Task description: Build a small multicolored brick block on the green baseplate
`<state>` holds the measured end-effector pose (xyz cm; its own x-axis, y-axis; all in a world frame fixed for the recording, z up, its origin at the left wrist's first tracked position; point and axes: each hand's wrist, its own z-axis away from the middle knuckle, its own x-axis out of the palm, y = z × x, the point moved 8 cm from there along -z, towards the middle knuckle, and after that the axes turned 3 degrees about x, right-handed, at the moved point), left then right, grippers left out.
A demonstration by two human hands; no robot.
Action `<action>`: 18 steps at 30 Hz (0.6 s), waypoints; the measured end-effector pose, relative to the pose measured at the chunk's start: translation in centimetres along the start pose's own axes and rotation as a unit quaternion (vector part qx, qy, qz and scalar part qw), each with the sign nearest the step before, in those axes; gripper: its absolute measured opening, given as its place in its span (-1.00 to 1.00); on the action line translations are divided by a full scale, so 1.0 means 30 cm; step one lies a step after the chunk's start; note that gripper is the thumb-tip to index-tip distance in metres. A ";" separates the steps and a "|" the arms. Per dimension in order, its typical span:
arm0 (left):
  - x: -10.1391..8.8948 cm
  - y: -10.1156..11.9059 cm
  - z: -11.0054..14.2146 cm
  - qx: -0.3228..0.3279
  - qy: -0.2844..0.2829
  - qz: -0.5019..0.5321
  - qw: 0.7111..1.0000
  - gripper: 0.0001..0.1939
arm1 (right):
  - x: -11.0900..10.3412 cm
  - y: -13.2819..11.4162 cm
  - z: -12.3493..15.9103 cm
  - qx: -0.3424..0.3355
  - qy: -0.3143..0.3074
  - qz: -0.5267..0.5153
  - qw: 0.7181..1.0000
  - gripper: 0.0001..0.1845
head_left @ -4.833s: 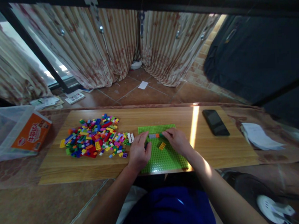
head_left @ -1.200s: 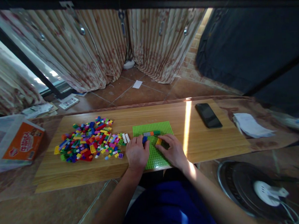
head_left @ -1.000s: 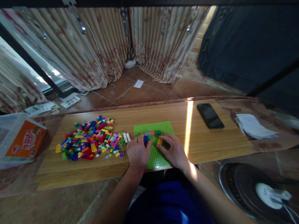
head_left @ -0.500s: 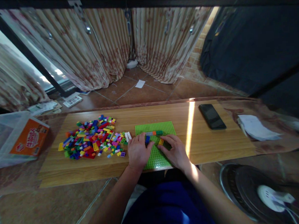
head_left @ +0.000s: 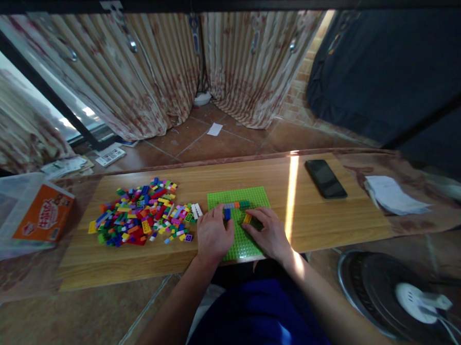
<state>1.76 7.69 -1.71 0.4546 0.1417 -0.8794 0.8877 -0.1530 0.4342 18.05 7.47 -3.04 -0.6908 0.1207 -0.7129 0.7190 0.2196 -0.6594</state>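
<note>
A green baseplate (head_left: 242, 244) lies at the front of the wooden board. On its upper part sits a row of bricks, with a grey brick (head_left: 229, 206), an orange brick (head_left: 237, 205) and a green brick (head_left: 244, 204) showing. My left hand (head_left: 212, 235) rests over the plate's left edge, thumb and fingers closed about a blue brick (head_left: 227, 214) just below the row. Between the thumb and index finger of my right hand (head_left: 271, 233) is a yellow brick (head_left: 247, 219), held tilted over the plate. The undersides of both hands are hidden.
A heap of mixed bricks (head_left: 140, 213) covers the board (head_left: 173, 265) to the left, with white bricks (head_left: 196, 211) beside my left hand. A black phone (head_left: 325, 179) lies right. Beyond the board are a clear plastic box (head_left: 8, 204) and papers (head_left: 396, 194).
My left thumb has drawn in closer to the blue brick. The yellow brick stays in my right hand, slightly turned. The whole view has shifted a little.
</note>
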 end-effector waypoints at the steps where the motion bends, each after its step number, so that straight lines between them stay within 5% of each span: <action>1: 0.001 0.000 -0.001 -0.001 0.001 -0.003 1.000 -0.62 | -0.001 -0.001 0.000 -0.001 0.001 0.000 1.000 -0.67; 18: 0.015 -0.027 -0.012 0.001 -0.009 0.050 0.999 -0.58 | -0.002 -0.008 -0.002 -0.018 -0.002 0.007 1.000 -0.65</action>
<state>1.27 8.24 -2.37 0.5389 0.1077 -0.8355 0.8383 -0.1665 0.5192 17.92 7.48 -2.82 -0.6807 0.1206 -0.7226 0.7250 0.2519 -0.6410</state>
